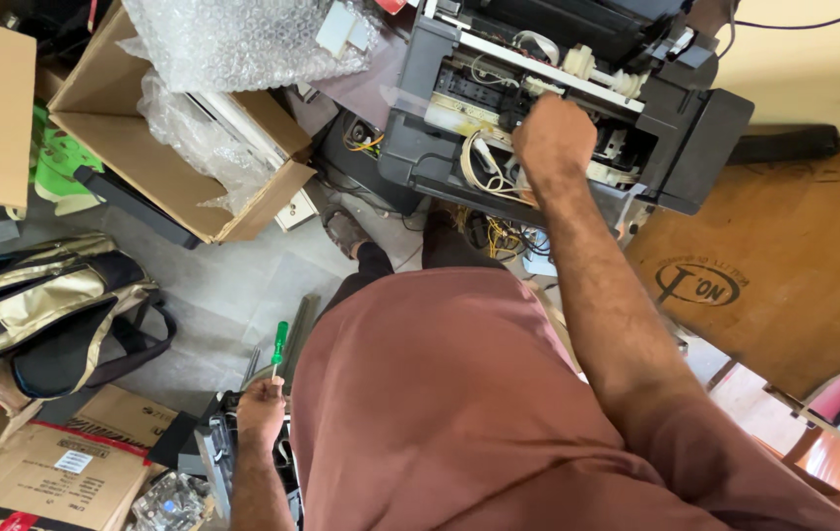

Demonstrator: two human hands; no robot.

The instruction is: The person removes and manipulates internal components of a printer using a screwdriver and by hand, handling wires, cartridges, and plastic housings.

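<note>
The grey tiled floor [233,295] fills the left half of the view and is crowded with things; on the right a brown cardboard sheet [794,265] lies flat under a pale wall [813,79]. The person stands over it all in a loose reddish-brown shirt [450,413], with one sandalled foot [346,232] showing on the floor below.

At the top centre sits an opened printer [558,108], dark grey, its cover off so that the white rollers, a rail and pale cable bundles lie bare. Its long axis runs from upper left to lower right, with the open side turned toward the person. To its left an open cardboard box [184,157] holds bubble wrap [233,39] and a white part in clear plastic. A black and gold bag [46,305] lies at the left edge of the floor, and a printed carton [66,462] sits in the lower left corner.

The right hand [553,143] reaches into the printer's open middle, knuckles up and fingers curled down among the cables; what they grip is hidden, so I cannot tell whether they pinch anything. The left hand [261,411] hangs low beside the hip, closed around a green-handled screwdriver [279,346], which points upward in the view, away from the person, its long axis nearly vertical. Just under that hand lies another dark device [218,457].
</note>
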